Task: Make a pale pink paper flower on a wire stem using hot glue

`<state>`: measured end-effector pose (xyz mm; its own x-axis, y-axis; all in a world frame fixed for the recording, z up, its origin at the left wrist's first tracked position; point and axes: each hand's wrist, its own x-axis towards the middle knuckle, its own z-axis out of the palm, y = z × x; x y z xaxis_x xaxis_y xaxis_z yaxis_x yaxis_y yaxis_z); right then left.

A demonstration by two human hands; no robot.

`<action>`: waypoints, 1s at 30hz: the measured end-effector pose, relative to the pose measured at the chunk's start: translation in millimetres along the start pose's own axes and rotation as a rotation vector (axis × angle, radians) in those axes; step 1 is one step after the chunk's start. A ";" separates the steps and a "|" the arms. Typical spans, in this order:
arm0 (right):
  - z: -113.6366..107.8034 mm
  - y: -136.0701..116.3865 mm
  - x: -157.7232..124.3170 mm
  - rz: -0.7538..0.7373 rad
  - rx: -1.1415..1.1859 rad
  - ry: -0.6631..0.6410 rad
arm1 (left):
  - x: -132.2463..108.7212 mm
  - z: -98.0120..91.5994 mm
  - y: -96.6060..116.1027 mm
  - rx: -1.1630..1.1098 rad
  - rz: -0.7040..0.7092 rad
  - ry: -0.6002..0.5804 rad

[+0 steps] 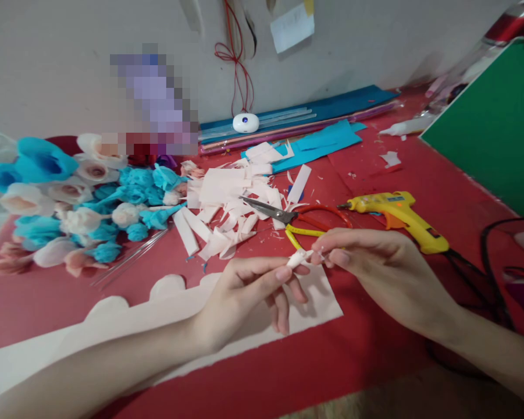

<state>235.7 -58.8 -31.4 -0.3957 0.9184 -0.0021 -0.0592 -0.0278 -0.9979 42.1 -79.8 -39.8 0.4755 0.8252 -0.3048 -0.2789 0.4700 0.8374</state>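
My left hand [255, 288] pinches a small rolled piece of white paper [297, 258] between thumb and forefinger. At its right end, the fingertips of my right hand [366, 265] are closed on the thin tip of the same piece. Both hands are raised over a long white paper strip [320, 294] that lies along the front of the red table. Just beyond the fingers lie scissors [283, 215] with red and yellow handles, their blades on cut white paper pieces [222, 186].
Blue, white and pink paper flowers [87, 218] crowd the left side. A yellow glue gun [396, 212] with a black cord lies at the right, near a green board [497, 128]. Blue paper [327, 142] and a white device [246, 122] are by the wall.
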 end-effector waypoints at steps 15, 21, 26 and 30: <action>2.2 -2.3 0.5 0.003 0.001 -0.018 | -2.0 0.2 0.7 0.026 0.004 -0.004; 2.7 -1.8 1.4 -0.003 -0.037 0.011 | -1.4 0.7 0.8 0.002 0.005 0.003; 2.9 -4.1 1.5 0.030 -0.012 0.002 | -0.7 0.9 0.4 -0.005 0.011 0.006; 3.5 -5.3 2.2 0.073 0.065 0.004 | -0.1 1.2 -0.1 0.011 0.013 0.020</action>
<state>231.9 -58.0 -25.9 -0.3972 0.9147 -0.0751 -0.0899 -0.1203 -0.9887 43.1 -80.3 -39.3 0.4554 0.8371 -0.3029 -0.2756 0.4562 0.8461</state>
